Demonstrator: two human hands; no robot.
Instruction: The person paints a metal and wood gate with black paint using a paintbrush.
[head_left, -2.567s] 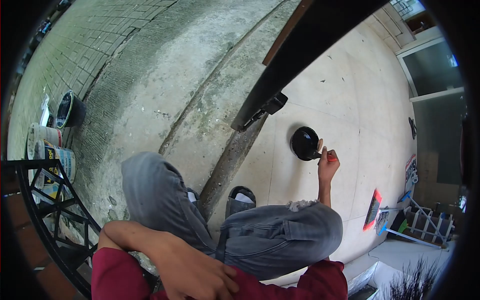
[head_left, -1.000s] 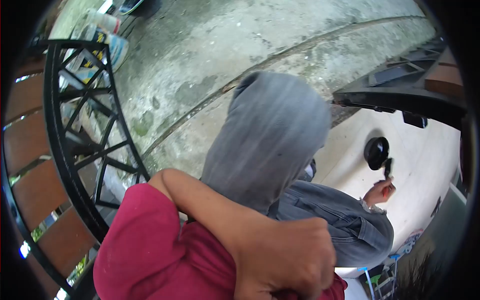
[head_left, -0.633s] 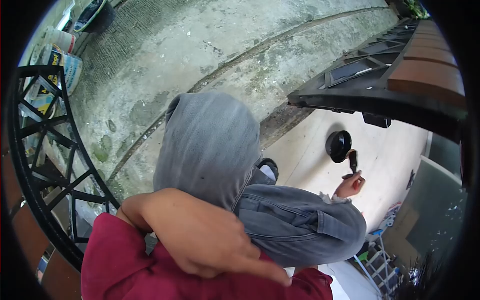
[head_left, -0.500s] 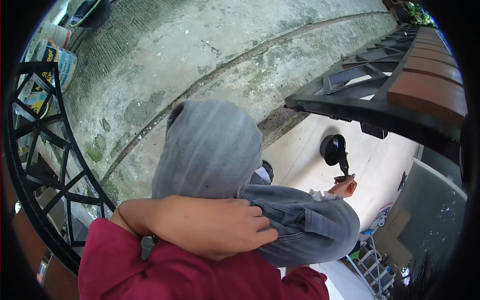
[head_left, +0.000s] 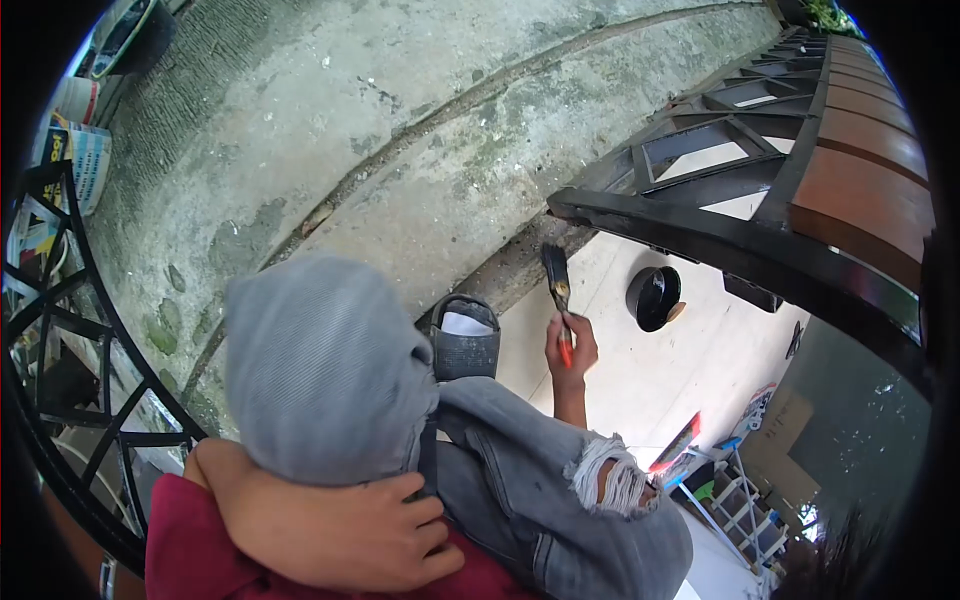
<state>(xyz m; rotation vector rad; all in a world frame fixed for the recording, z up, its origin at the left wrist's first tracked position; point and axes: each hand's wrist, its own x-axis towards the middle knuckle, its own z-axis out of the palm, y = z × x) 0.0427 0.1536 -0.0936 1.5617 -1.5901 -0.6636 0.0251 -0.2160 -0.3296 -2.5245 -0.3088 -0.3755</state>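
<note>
My right hand (head_left: 570,350) is closed around the handle of a paintbrush (head_left: 559,285). Its bristles are black and point away from me, towards the end of the gate's dark metal frame (head_left: 650,217); the handle's end is orange-red. To the right of the brush, a round black container (head_left: 654,298) with glossy dark liquid inside stands on the pale tiled floor (head_left: 620,390). My left hand (head_left: 370,535) holds nothing visible and lies across my body below my grey-clad knee (head_left: 315,370), its fingers loosely bent and slightly apart.
Rough concrete (head_left: 400,100) with a metal rail groove (head_left: 400,130) lies ahead. At left are a black lattice frame (head_left: 105,350) and paint buckets (head_left: 85,165). Brown slats (head_left: 865,150) top the gate at right. My sandalled foot (head_left: 467,340) is near the brush.
My right hand has lifted the paintbrush out from the black container and carried it left towards the gate frame's end. My knees and left hand have shifted left and down in view.
</note>
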